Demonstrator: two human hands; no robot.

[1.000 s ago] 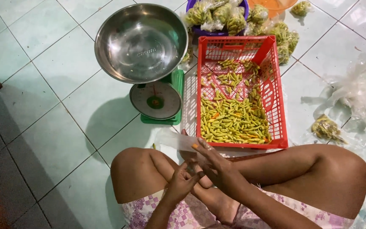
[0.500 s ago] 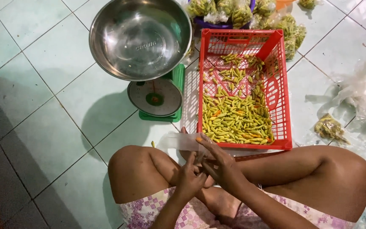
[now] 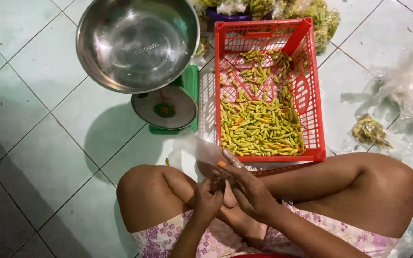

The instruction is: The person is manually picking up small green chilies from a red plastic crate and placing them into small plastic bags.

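I sit cross-legged on a tiled floor. My left hand and my right hand meet above my knees and both pinch a small clear plastic bag, which stands up between them. An orange chili tip shows at my right fingertips. Just beyond the hands stands a red plastic crate holding a heap of green and orange chili peppers.
A green kitchen scale carries a large steel bowl at the far left of the crate. Bagged chilies lie behind the crate. Loose clear plastic bags and one filled bag lie at the right.
My view has shifted closer and slightly right. My hands stay together on the plastic bag, which has turned more upright.
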